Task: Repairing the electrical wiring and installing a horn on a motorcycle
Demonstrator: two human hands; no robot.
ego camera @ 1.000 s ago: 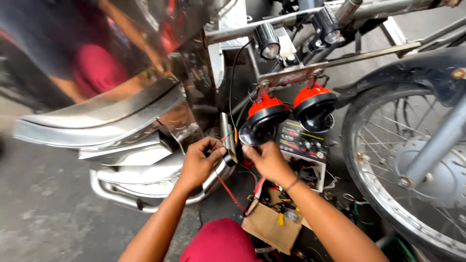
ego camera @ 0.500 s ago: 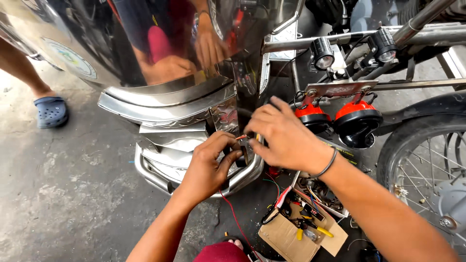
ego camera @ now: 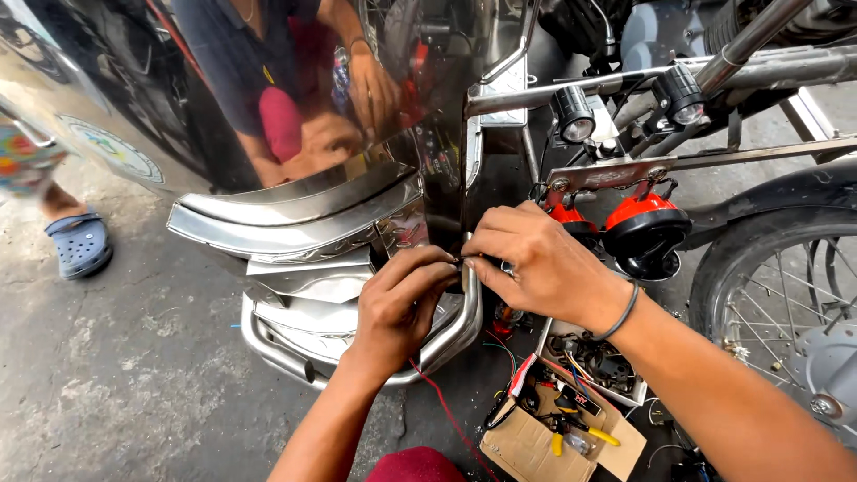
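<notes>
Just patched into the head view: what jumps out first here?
The mirror-bright chrome body fills the upper left, reflecting a person. At centre, the left hand and right hand pinch something small together at its edge, above the curved chrome bumper. Two red horns hang just right, beside the spoked wheel.

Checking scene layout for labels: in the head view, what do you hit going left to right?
Blue clog → chrome bumper → left hand → right hand → red horn → spoked wheel.
</notes>
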